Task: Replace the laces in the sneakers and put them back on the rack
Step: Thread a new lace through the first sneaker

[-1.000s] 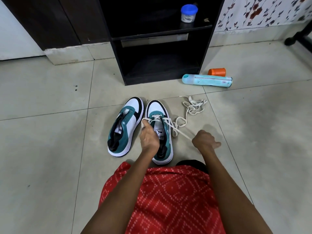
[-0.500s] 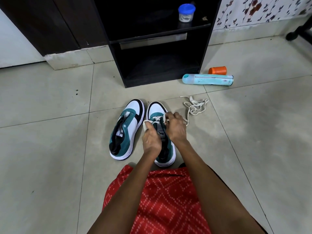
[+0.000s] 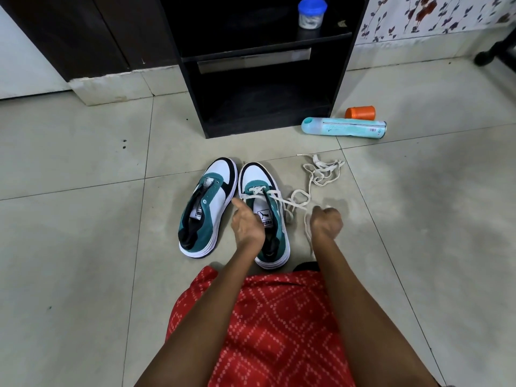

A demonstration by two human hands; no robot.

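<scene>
Two teal, white and black sneakers stand side by side on the tiled floor. The left sneaker (image 3: 205, 208) has no lace. The right sneaker (image 3: 261, 188) has a white lace (image 3: 290, 201) threaded through its front eyelets. My left hand (image 3: 247, 223) rests over the right sneaker's tongue, index finger pointing at the lace on its left edge. To the right of that shoe, my right hand (image 3: 326, 222) is curled around the lace's free end. A second loose white lace (image 3: 324, 171) lies heaped on the floor beyond.
The black shoe rack (image 3: 262, 79) stands just past the sneakers, its lower shelf dark; a blue-lidded jar (image 3: 312, 12) sits on the upper shelf. A teal spray can (image 3: 344, 127) and an orange cap (image 3: 360, 112) lie to its right. My red patterned lap fills the foreground.
My right hand went from the floor on the right to the shoe's eyelets, then drew back rightward, pulling lace through. My left hand stayed at the right sneaker.
</scene>
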